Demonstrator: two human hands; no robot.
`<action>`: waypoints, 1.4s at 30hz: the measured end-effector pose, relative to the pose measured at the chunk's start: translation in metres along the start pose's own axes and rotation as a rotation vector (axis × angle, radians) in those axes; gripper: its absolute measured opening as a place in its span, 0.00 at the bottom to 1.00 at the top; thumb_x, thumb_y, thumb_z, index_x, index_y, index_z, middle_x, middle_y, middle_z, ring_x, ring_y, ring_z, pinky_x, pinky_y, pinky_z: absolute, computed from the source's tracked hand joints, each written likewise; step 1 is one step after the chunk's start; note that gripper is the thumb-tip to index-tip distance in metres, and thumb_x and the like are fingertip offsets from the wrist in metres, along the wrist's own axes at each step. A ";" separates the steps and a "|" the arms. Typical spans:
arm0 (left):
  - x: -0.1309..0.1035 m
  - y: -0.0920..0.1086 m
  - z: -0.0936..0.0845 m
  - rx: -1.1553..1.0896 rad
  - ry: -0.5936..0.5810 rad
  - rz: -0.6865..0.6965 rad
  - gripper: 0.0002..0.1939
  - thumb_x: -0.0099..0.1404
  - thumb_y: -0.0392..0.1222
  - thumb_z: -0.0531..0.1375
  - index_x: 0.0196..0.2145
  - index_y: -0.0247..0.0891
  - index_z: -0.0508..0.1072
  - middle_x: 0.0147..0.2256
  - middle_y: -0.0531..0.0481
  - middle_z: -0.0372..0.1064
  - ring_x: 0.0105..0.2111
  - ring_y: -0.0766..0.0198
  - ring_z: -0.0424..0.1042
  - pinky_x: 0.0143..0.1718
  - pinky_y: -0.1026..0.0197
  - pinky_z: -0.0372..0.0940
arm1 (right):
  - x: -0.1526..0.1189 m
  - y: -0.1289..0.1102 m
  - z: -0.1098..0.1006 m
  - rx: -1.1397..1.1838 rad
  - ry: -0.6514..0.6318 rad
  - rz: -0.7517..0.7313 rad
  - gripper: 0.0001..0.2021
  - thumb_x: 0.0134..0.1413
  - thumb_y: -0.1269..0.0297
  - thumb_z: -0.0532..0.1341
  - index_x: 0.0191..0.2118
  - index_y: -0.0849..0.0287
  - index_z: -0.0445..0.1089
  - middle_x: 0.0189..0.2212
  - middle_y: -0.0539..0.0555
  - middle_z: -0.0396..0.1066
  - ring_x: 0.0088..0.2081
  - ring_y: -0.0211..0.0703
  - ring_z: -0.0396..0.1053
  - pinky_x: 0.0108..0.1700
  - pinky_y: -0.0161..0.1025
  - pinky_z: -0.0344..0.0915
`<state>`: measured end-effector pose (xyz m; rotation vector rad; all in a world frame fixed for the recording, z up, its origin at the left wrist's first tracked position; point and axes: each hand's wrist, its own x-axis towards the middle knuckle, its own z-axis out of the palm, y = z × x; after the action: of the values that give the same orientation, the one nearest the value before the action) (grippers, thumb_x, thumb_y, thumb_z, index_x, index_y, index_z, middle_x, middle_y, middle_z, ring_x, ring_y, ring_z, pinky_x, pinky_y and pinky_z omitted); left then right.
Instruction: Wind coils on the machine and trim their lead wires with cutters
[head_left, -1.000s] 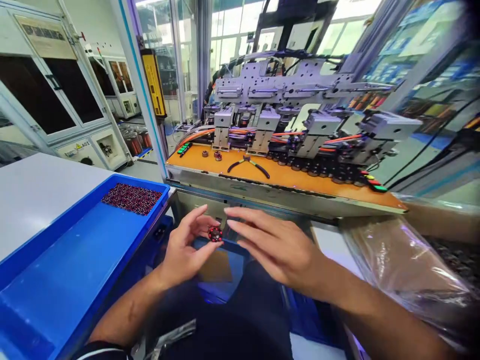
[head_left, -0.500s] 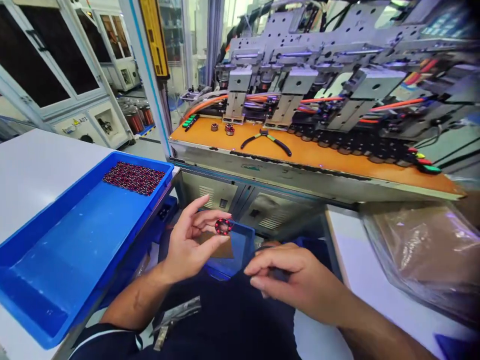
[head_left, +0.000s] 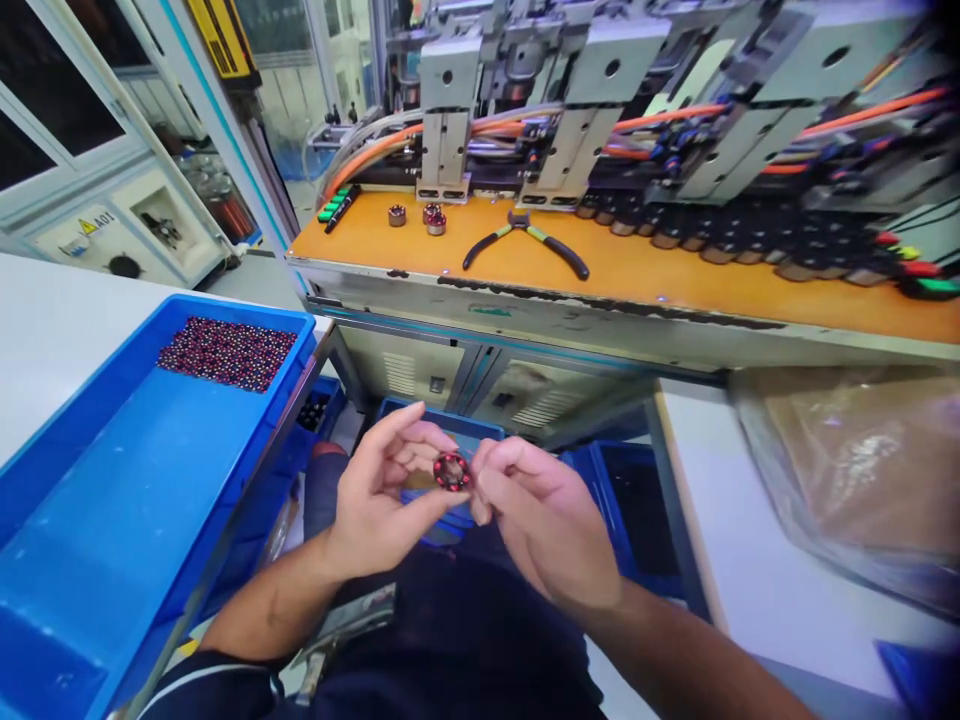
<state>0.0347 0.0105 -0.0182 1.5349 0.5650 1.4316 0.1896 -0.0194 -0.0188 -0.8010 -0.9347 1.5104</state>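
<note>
A small ring-shaped motor stator (head_left: 452,472), black with red segments around an open centre, sits upright between the thumb and fingers of my left hand (head_left: 382,495). Its face is turned up toward me. Close against its right edge is my right hand (head_left: 544,510), thumb and index finger pinched together. Whether those fingertips grip a wire end or the stator's rim is too small to tell. Both hands are held above my lap.
To the left stands a blue tray (head_left: 112,480) with many similar stators (head_left: 225,353) at its far end. Cutting pliers (head_left: 525,240) and a few wound stators (head_left: 397,215) lie on the orange machine bench (head_left: 360,245). At right is a plastic-wrapped package (head_left: 862,470).
My right hand has moved left and up to the stator, its fingertips now at the ring's edge. My left hand keeps hold of the stator. The view has shifted closer to the bench.
</note>
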 end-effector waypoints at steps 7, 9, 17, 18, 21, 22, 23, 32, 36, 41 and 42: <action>0.002 0.001 -0.006 0.002 -0.085 -0.002 0.41 0.57 0.24 0.66 0.63 0.47 0.59 0.46 0.46 0.73 0.39 0.67 0.77 0.42 0.65 0.74 | -0.002 -0.002 -0.007 -0.026 -0.005 0.033 0.07 0.54 0.63 0.68 0.35 0.56 0.69 0.29 0.47 0.65 0.30 0.34 0.63 0.33 0.33 0.60; 0.002 0.001 -0.004 0.049 -0.140 0.009 0.41 0.58 0.24 0.66 0.64 0.47 0.57 0.48 0.44 0.73 0.42 0.65 0.77 0.44 0.63 0.74 | 0.000 -0.007 -0.009 -0.031 -0.032 0.053 0.07 0.54 0.64 0.68 0.34 0.56 0.69 0.31 0.47 0.64 0.32 0.34 0.62 0.35 0.33 0.60; 0.006 0.002 0.000 -0.272 -0.146 -0.283 0.29 0.58 0.26 0.66 0.54 0.46 0.70 0.46 0.45 0.76 0.41 0.62 0.79 0.42 0.61 0.75 | -0.013 -0.002 -0.012 -0.019 0.017 -0.001 0.11 0.59 0.59 0.63 0.30 0.58 0.66 0.28 0.49 0.62 0.32 0.37 0.60 0.36 0.37 0.59; 0.007 0.003 0.000 -0.275 -0.157 -0.308 0.25 0.58 0.26 0.66 0.51 0.44 0.73 0.47 0.44 0.76 0.41 0.61 0.79 0.42 0.60 0.75 | -0.013 -0.004 -0.015 -0.033 -0.006 0.022 0.10 0.59 0.59 0.64 0.31 0.58 0.66 0.29 0.50 0.63 0.31 0.37 0.60 0.35 0.36 0.58; 0.010 0.004 -0.003 -0.194 -0.209 -0.313 0.18 0.58 0.26 0.66 0.45 0.40 0.78 0.49 0.42 0.75 0.41 0.60 0.79 0.41 0.61 0.75 | -0.009 -0.015 -0.022 -0.125 -0.027 0.012 0.11 0.59 0.55 0.63 0.34 0.58 0.68 0.29 0.51 0.64 0.32 0.38 0.61 0.33 0.36 0.59; 0.010 0.004 -0.004 -0.152 -0.225 -0.305 0.18 0.59 0.26 0.65 0.46 0.40 0.78 0.49 0.41 0.74 0.42 0.60 0.78 0.41 0.62 0.74 | -0.006 -0.020 -0.024 -0.173 -0.034 0.007 0.11 0.59 0.55 0.63 0.34 0.58 0.68 0.29 0.50 0.64 0.32 0.38 0.62 0.32 0.36 0.59; 0.010 0.004 -0.005 -0.113 -0.241 -0.305 0.19 0.59 0.27 0.65 0.47 0.41 0.78 0.50 0.41 0.73 0.44 0.60 0.76 0.41 0.63 0.74 | -0.004 -0.024 -0.024 -0.222 -0.042 0.007 0.12 0.58 0.55 0.64 0.33 0.58 0.68 0.28 0.50 0.65 0.31 0.37 0.62 0.33 0.35 0.60; 0.008 -0.003 0.000 -0.158 -0.252 -0.369 0.21 0.52 0.31 0.71 0.45 0.41 0.80 0.45 0.44 0.70 0.43 0.62 0.73 0.39 0.64 0.72 | 0.000 -0.034 -0.018 -0.456 -0.036 0.047 0.14 0.61 0.57 0.59 0.28 0.60 0.65 0.27 0.49 0.65 0.29 0.35 0.62 0.33 0.34 0.61; 0.009 -0.003 0.001 -0.271 -0.176 -0.467 0.22 0.54 0.28 0.69 0.47 0.41 0.78 0.42 0.46 0.75 0.35 0.67 0.76 0.35 0.68 0.72 | 0.002 -0.038 -0.026 -0.433 -0.123 0.087 0.16 0.62 0.56 0.58 0.26 0.60 0.64 0.23 0.49 0.63 0.27 0.34 0.60 0.30 0.33 0.59; 0.012 0.002 -0.001 -0.263 -0.139 -0.465 0.18 0.50 0.28 0.71 0.40 0.37 0.80 0.40 0.43 0.77 0.36 0.64 0.78 0.34 0.69 0.73 | 0.005 -0.046 -0.032 -0.431 -0.147 0.199 0.18 0.58 0.52 0.61 0.25 0.60 0.66 0.23 0.50 0.64 0.26 0.35 0.61 0.28 0.33 0.58; 0.012 0.003 -0.001 -0.237 -0.136 -0.455 0.17 0.50 0.28 0.71 0.39 0.36 0.80 0.40 0.43 0.77 0.36 0.64 0.78 0.33 0.68 0.73 | 0.005 -0.046 -0.031 -0.422 -0.146 0.226 0.17 0.56 0.51 0.63 0.26 0.60 0.66 0.23 0.50 0.64 0.26 0.35 0.61 0.27 0.33 0.57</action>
<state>0.0355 0.0198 -0.0097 1.2088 0.5926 0.9983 0.2371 -0.0081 0.0080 -1.1401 -1.3344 1.6037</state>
